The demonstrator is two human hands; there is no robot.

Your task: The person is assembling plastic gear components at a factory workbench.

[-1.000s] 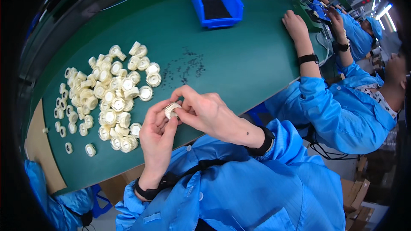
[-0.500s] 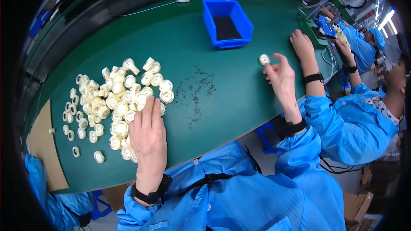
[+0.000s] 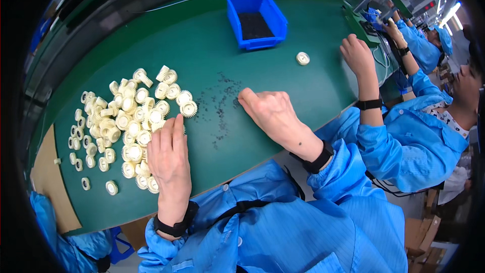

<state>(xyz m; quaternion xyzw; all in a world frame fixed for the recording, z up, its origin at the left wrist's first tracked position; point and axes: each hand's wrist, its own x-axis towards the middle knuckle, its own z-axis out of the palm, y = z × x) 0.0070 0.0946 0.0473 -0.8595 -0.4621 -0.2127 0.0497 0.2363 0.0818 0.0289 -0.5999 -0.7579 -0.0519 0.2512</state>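
Observation:
A heap of cream plastic gear wheels (image 3: pixel 121 121) covers the left of the green table (image 3: pixel 262 76). My left hand (image 3: pixel 169 159) lies flat at the heap's right edge, fingers stretched out and touching the nearest gears. Right of the heap are scattered tiny black pieces (image 3: pixel 221 106). At their right border my right hand (image 3: pixel 270 114) is closed in a pinch, its fingertips turned down. Whatever may be between those fingertips is hidden. A single gear wheel (image 3: pixel 302 58) lies by itself farther right.
A blue bin (image 3: pixel 257 43) holding black bits stands at the back. Brown cardboard (image 3: pixel 53 182) lies at the left edge. To the right, a co-worker's hand (image 3: pixel 357 53) rests on the table near a green device and cables (image 3: pixel 381 58).
My right hand has left the single gear wheel and moved left to the black pieces, closing into a pinch. The gear wheel stays on the table. My left hand remains by the heap.

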